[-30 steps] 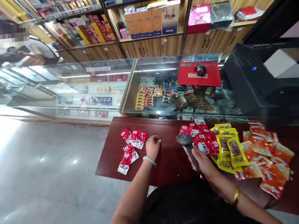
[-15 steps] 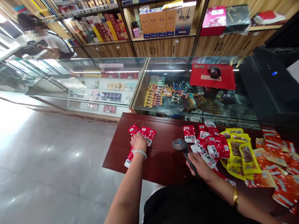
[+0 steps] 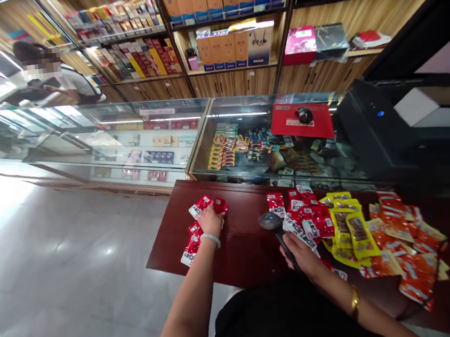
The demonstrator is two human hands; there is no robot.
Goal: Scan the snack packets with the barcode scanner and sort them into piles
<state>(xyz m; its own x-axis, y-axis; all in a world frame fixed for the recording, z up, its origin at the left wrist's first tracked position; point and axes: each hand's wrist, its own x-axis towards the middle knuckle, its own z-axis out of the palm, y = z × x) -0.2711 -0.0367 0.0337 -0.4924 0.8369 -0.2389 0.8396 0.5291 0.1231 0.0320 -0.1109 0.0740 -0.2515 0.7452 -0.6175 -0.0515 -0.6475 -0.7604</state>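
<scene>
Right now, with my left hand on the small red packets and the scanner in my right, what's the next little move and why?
Probably lift the left hand off the small group of red packets and reach across to the bigger red pile. The right hand holds the scanner with its head beside that pile, and no packet sits under it.

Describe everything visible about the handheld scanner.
The handheld scanner is dark, plastic-looking, with a rounded head showing a small blue light and a slim handle. The right hand grips the handle, holding the head above the dark red table, beside the red packets. Its scan window is not visible.
</scene>
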